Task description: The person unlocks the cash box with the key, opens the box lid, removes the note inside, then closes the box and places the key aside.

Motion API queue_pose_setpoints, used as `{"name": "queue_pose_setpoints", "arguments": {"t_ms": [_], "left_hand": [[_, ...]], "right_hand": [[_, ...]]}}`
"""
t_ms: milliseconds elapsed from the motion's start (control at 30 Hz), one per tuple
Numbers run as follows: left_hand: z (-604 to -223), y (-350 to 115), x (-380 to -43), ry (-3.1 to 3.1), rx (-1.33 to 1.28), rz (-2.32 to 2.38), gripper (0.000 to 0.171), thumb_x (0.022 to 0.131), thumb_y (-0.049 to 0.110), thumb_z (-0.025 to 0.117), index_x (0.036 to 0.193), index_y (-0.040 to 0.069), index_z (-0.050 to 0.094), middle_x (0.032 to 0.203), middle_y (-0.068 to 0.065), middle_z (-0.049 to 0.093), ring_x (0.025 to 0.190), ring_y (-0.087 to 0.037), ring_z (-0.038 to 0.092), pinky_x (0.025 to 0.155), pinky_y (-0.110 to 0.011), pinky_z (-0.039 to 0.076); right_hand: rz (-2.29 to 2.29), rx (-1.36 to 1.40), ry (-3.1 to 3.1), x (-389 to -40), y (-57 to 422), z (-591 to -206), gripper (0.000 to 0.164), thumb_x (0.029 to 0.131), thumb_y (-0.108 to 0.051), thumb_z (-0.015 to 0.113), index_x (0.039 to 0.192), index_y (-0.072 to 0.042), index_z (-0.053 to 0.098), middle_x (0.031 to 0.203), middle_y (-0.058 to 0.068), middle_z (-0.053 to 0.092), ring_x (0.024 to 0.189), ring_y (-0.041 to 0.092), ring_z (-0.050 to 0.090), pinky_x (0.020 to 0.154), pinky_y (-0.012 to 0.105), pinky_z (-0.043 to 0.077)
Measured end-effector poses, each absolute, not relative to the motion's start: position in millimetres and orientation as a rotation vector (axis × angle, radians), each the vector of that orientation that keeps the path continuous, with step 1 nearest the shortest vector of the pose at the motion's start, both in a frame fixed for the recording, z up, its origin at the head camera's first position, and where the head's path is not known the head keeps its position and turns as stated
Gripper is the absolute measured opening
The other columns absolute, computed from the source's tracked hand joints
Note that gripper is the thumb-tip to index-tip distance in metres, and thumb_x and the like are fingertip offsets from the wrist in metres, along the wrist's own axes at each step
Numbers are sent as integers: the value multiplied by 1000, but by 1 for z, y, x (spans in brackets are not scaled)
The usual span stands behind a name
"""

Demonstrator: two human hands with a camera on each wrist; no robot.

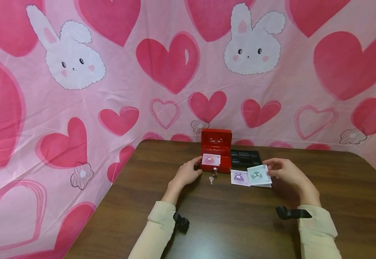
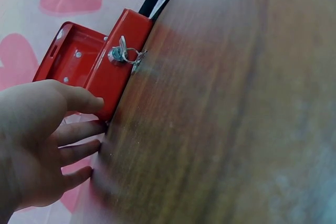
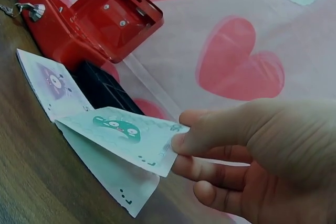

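A small red cash box (image 1: 225, 166) stands with its lid (image 1: 216, 138) up and a pink play banknote (image 1: 211, 159) inside. My left hand (image 1: 188, 173) is at its left side, the thumb right at the box's front corner and the other fingers loosely extended in the left wrist view. My right hand (image 3: 252, 156) pinches the right edge of a green play banknote (image 3: 118, 127) between thumb and fingers, tilting it up. Beneath lies another green banknote (image 3: 107, 169), and beside that a purple one (image 3: 52, 81) on the table.
A key (image 1: 211, 179) hangs by a ring from the lock (image 2: 116, 54) on the box's front. Right of the box lies a black compartment tray (image 1: 244, 157). The brown wooden table (image 1: 162, 158) ends at a pink cloth with hearts and rabbits.
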State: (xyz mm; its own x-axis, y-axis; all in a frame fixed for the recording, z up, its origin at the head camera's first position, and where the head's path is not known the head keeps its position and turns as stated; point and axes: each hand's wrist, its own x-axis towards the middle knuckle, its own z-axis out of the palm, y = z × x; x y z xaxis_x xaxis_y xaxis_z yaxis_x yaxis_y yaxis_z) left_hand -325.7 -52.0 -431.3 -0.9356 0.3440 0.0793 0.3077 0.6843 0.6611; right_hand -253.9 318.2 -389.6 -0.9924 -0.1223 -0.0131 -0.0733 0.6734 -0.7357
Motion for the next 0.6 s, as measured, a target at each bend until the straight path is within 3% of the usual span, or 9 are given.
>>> {"name": "queue_pose_setpoints", "arguments": {"t_ms": [600], "left_hand": [[-429,-52,-324,2818,538,1103,59,96,23,63,151,20,43,142,-10,58,133,-29,53,111,-55,40]], "right_hand": [[-1168,-118,2821,-262,327,-407,48,90,-13,68,133,4,56,110,20,61,92,26,56,68,31,51]]}}
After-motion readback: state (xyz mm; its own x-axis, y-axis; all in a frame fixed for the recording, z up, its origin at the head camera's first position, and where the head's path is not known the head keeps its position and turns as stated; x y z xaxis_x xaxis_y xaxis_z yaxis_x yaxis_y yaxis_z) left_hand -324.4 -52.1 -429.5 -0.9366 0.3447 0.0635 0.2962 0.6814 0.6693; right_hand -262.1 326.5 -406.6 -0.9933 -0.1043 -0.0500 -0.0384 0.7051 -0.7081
